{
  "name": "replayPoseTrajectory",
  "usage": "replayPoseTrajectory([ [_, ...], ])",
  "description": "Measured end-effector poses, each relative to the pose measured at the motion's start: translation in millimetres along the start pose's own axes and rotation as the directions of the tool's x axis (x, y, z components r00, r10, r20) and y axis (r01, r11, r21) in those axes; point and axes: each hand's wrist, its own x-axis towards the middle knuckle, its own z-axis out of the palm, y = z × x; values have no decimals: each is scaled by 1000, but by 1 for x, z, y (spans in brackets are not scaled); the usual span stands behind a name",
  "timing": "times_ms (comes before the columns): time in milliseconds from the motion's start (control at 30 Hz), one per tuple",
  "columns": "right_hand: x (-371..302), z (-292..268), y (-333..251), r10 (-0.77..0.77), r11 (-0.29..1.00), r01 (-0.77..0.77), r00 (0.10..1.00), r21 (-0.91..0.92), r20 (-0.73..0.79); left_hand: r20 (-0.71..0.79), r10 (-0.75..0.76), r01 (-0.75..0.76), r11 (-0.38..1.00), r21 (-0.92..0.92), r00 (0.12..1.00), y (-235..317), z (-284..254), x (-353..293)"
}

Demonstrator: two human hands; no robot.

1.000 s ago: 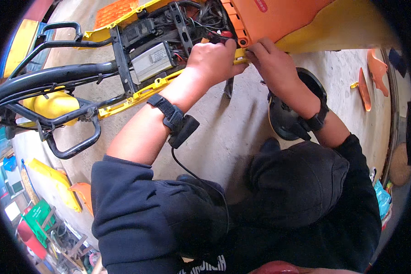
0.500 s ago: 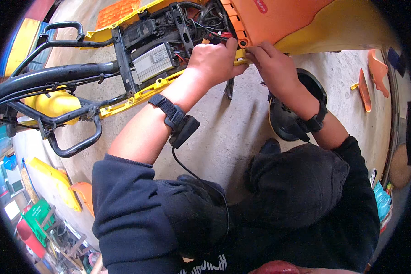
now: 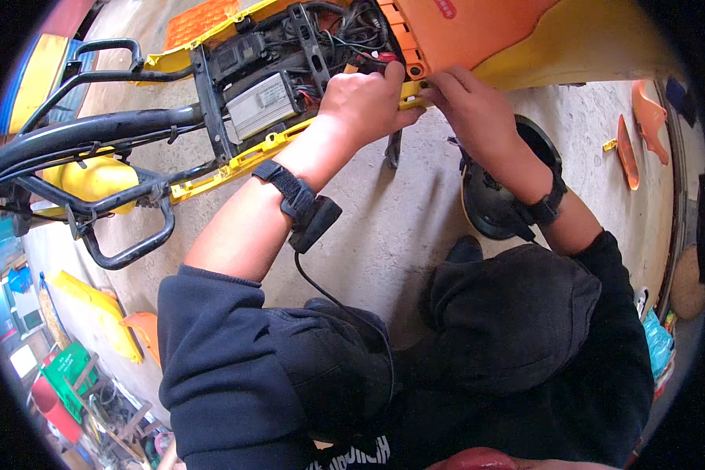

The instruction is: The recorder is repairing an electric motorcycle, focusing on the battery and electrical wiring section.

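Pinching yellow trim (image 3: pixel 243 160) w/ L hand (image 3: pixel 366 102) & R hand (image 3: pixel 470 110) by orange panel (image 3: pixel 478 31); trim unseated, wiring (image 3: pixel 352 31) exposed.

- Grey rectangular label (image 3: pixel 265 103) on the silver control box in the open scooter frame, just left of the left hand; print too small to read.
- Small red oval sticker (image 3: pixel 446 9) on the orange body panel, top edge of view.
- Teal-blue packet (image 3: pixel 656 343) on the floor, far right rim, partly hidden.
- No screens visible.
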Motion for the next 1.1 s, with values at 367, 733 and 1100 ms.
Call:
replayPoseTrajectory([
  [367,-41,1,-20,-24,964,-3,995,267,98,-2,-25,25,1000,14,1000,4,-3,-3],
  [733,-30,43,-32,-194,952,236,957,196,-215,-31,-61,62,997,42,998,-1,-4,-2],
  [1100,-43,59,-37,-41,970,126,926,206,-375,-196,92,-12,926,377,976,0,6,-43],
])
